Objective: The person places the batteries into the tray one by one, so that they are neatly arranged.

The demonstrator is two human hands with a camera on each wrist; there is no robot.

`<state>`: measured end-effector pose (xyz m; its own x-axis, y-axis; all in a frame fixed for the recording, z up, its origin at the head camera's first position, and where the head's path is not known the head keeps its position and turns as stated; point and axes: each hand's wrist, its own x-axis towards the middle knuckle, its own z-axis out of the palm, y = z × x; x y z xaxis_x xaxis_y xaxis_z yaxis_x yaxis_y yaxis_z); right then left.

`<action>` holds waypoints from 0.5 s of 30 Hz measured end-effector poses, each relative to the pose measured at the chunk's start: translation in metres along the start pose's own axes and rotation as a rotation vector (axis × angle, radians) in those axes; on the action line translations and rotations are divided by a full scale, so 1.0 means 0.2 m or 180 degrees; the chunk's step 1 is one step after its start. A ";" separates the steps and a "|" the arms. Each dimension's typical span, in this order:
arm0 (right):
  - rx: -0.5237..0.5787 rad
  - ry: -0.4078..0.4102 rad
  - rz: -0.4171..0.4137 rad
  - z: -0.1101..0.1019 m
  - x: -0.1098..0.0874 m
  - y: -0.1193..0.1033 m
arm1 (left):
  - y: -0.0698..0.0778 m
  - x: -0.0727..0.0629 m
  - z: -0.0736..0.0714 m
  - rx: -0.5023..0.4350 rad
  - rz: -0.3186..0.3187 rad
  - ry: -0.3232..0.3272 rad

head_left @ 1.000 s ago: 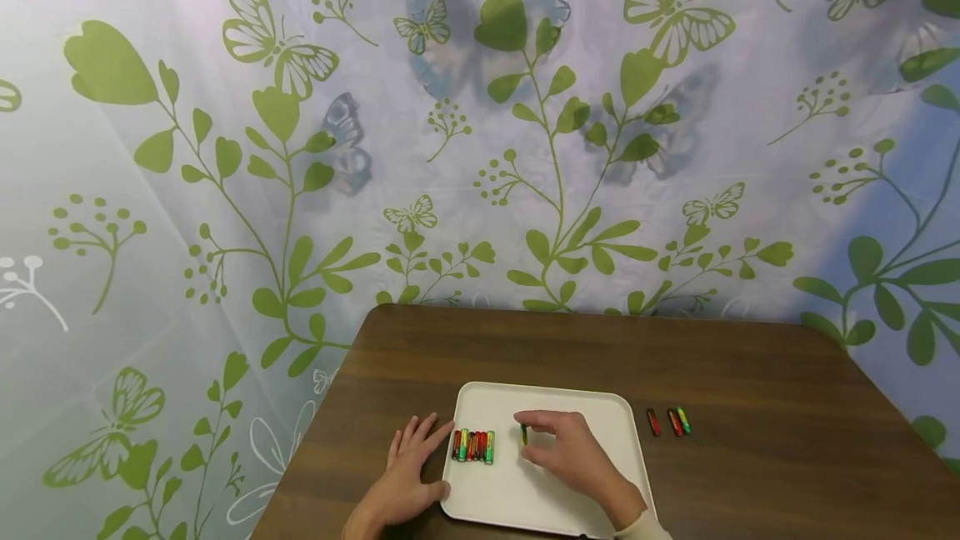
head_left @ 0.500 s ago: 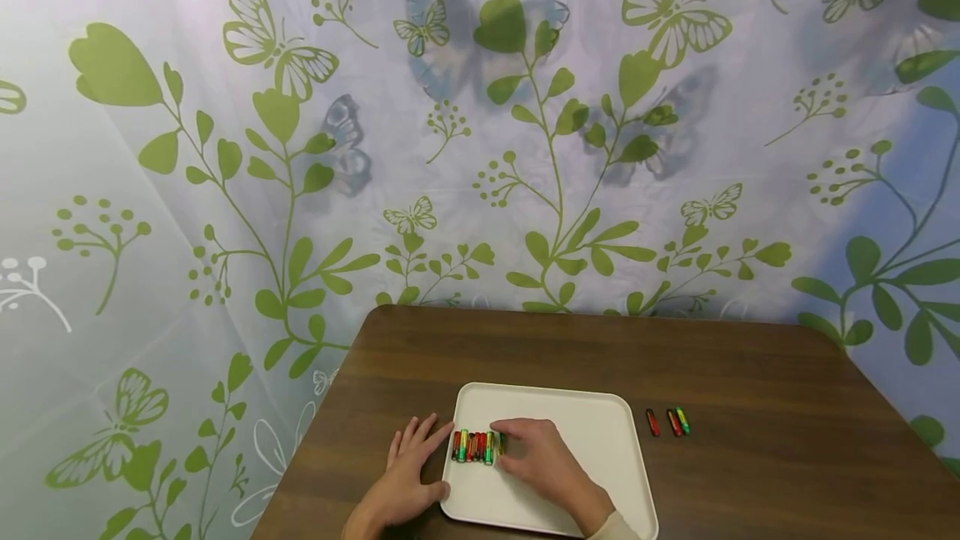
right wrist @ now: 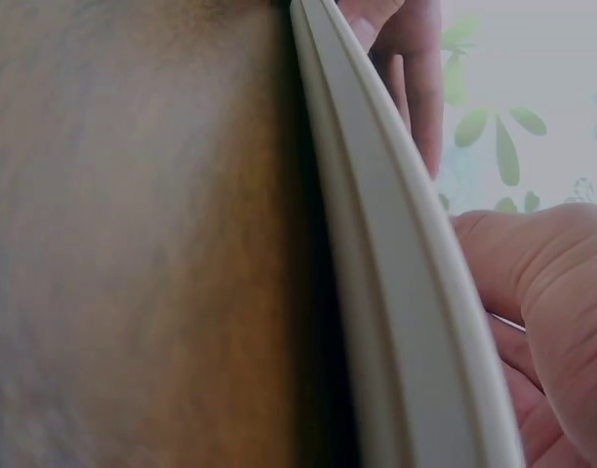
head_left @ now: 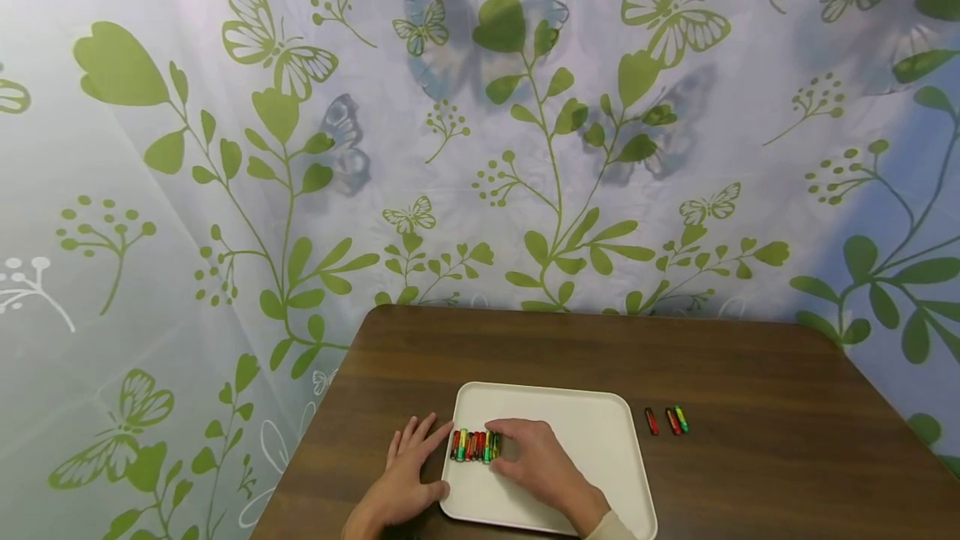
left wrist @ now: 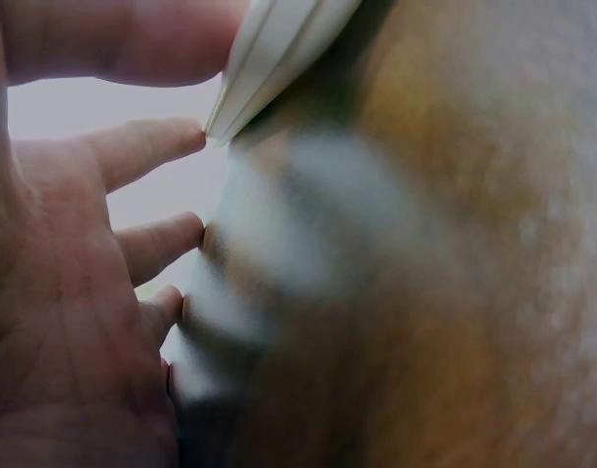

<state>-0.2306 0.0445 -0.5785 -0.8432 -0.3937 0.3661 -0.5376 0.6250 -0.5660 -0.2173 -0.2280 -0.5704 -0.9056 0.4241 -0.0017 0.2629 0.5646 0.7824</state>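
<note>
A row of several red, green and yellow batteries lies side by side near the left edge of the white tray. My right hand pinches a dark green and yellow battery lengthwise between thumb and fingers, at the row's right end. Whether it touches its neighbour I cannot tell. My left hand has spread fingers beside the tray's left rim, its forefinger and thumb at the edge. In the left wrist view its fingertips touch the tabletop. The right wrist view shows the tray rim, hiding the battery.
Beyond the tray's right rim, a red and black battery lies alone on the brown table. Right of it, another red battery lies next to a green and yellow one. A curtain with leaves and butterflies stands behind.
My right hand has moved left across the tray with the pinched battery, bringing it from open tray to the row's right end. My left hand has stayed put.
</note>
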 end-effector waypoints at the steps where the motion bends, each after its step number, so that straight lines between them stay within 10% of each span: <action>1: 0.0012 0.0016 -0.0005 0.00 0.00 0.00 | 0.00 0.00 0.00 -0.0005 -0.0001 -0.0004; 15: 0.0363 0.0055 0.0333 -0.13 -0.03 0.08 | 0.00 0.00 0.00 0.0022 -0.0029 0.0000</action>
<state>-0.2345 0.0747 -0.5715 -0.8949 -0.3182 0.3128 -0.4448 0.5811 -0.6815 -0.2166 -0.2274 -0.5700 -0.9080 0.4188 -0.0089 0.2569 0.5734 0.7779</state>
